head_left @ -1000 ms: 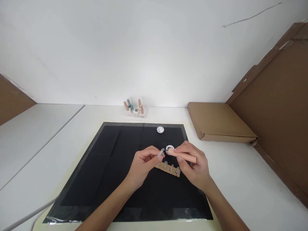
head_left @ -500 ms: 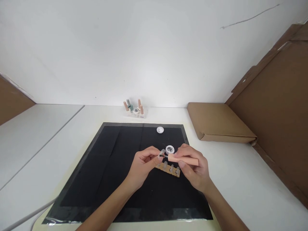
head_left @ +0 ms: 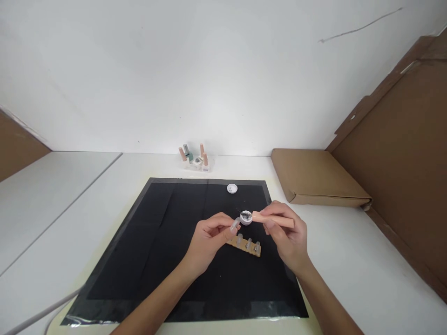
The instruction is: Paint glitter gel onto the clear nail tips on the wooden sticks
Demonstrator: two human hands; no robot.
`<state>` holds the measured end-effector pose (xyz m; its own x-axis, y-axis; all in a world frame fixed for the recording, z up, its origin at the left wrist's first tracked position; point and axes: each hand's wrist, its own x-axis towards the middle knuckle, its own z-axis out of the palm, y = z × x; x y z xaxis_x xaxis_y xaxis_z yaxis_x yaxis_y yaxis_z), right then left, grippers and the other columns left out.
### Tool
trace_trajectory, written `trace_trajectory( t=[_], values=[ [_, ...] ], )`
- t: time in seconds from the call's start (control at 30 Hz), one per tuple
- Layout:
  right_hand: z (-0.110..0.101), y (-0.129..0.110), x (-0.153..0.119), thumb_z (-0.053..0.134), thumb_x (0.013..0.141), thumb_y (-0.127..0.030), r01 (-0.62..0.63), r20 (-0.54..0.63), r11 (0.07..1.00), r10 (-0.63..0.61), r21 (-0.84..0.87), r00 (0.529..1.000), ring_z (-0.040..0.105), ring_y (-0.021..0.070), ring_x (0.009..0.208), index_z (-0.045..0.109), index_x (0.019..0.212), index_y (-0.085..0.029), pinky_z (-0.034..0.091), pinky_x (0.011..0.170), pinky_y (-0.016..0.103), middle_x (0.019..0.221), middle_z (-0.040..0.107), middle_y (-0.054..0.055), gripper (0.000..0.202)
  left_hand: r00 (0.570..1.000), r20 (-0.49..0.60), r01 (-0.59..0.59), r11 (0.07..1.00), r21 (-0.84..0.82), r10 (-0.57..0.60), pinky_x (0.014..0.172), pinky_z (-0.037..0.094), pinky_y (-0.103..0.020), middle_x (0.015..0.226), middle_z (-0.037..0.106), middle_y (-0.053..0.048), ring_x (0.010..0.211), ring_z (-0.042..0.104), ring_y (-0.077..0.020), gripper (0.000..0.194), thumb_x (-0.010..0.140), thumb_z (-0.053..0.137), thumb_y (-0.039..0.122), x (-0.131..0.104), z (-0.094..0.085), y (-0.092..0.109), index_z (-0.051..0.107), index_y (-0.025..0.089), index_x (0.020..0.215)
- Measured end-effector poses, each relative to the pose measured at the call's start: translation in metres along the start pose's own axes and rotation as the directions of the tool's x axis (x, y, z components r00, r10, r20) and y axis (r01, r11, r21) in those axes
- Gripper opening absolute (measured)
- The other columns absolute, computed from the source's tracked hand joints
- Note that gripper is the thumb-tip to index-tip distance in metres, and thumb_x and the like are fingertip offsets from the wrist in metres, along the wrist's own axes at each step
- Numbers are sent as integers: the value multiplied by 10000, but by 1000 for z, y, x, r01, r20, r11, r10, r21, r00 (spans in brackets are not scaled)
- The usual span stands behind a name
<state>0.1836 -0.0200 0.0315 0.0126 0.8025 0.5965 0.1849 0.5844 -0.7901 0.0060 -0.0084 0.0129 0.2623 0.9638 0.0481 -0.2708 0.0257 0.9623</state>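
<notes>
Between its thumb and fingers, my left hand [head_left: 212,238] pinches a small clear nail tip [head_left: 235,223]. My right hand [head_left: 287,232] grips a peach-handled brush [head_left: 274,219] that points left, its dark bristles over a small open white jar [head_left: 246,221]. Whether the bristles touch what is in the jar, I cannot tell. Just below the hands, a tan strip [head_left: 252,250] holds several clear pieces upright, and its left end is hidden behind my left hand.
A white round lid [head_left: 232,188] lies on the black mat [head_left: 139,242]. Several bottles with peach or grey caps stand in a clear holder [head_left: 209,168] near the wall. A flat cardboard box [head_left: 317,179] is at the back right, beside upright cardboard [head_left: 401,125].
My right hand has moved up and slightly right, taking the brush from the clear nail tip to over the white jar. My left hand has hardly moved.
</notes>
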Motion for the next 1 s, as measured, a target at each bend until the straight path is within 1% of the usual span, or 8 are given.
trace_trajectory(
  t=[0.13, 0.23, 0.47, 0.6, 0.7, 0.77, 0.9, 1.0],
  values=[
    [1, -3, -1, 544, 859, -204, 51, 85, 996, -56, 67, 995, 487, 139, 550, 629, 884, -217, 397, 504, 262, 663, 561, 1, 89, 1000, -3, -25, 1000, 9, 25, 591, 413, -240, 700, 614, -31, 656, 533, -128, 106, 702, 766, 289, 2, 0, 0, 770, 182, 697],
    [2, -6, 0, 542, 853, -215, 91, 154, 994, -99, 62, 983, 478, 144, 540, 626, 851, -216, 395, 484, 263, 635, 567, 4, 84, 999, 8, -48, 999, 13, 48, 596, 424, -248, 708, 615, -32, 655, 541, -131, 97, 696, 770, 278, 3, 0, 0, 774, 185, 725],
    [-1, -2, -1, 549, 846, -175, 12, 98, 1000, -11, -8, 995, 490, 135, 553, 617, 849, -213, 403, 500, 254, 665, 553, -4, 77, 998, 27, -63, 996, 61, 61, 587, 435, -247, 695, 595, -33, 641, 535, -124, 114, 720, 751, 285, 0, 1, 1, 780, 176, 733],
    [-2, 0, -1, 542, 841, -157, 17, 45, 999, -16, -30, 999, 479, 135, 557, 622, 847, -213, 392, 505, 256, 692, 566, 2, 98, 997, 15, -73, 996, 53, 72, 584, 442, -244, 705, 610, -36, 650, 550, -126, 86, 713, 759, 266, 0, 1, 0, 781, 184, 731],
    [-3, 0, 0, 537, 848, -172, 34, 18, 999, -33, -13, 999, 469, 141, 546, 629, 844, -214, 381, 500, 263, 653, 556, -1, 102, 997, 13, -81, 995, 54, 80, 580, 446, -244, 706, 615, -37, 653, 556, -128, 84, 711, 761, 261, 0, 0, 0, 784, 188, 747],
    [-3, -1, 0, 541, 850, -205, 48, 49, 999, -49, 19, 998, 464, 147, 535, 630, 833, -213, 378, 493, 270, 607, 535, -6, 90, 996, 13, -84, 994, 64, 83, 580, 449, -246, 710, 617, -40, 657, 562, -131, 94, 710, 762, 266, 1, -1, 0, 785, 186, 755],
    [-2, -3, 0, 539, 840, -223, 61, 170, 995, -73, 77, 983, 449, 143, 508, 617, 806, -205, 369, 463, 269, 596, 548, 1, 87, 992, 18, -126, 988, 89, 125, 575, 455, -247, 721, 626, -45, 656, 572, -135, 92, 716, 756, 264, 3, 0, 0, 783, 192, 766],
    [-2, -4, 1, 536, 829, -177, 75, 172, 996, -81, 41, 982, 464, 144, 520, 614, 810, -207, 380, 471, 269, 613, 569, 5, 86, 986, 22, -165, 978, 131, 164, 572, 456, -248, 724, 641, -50, 657, 587, -142, 64, 724, 746, 239, 2, 0, -1, 781, 197, 757]
  ],
)
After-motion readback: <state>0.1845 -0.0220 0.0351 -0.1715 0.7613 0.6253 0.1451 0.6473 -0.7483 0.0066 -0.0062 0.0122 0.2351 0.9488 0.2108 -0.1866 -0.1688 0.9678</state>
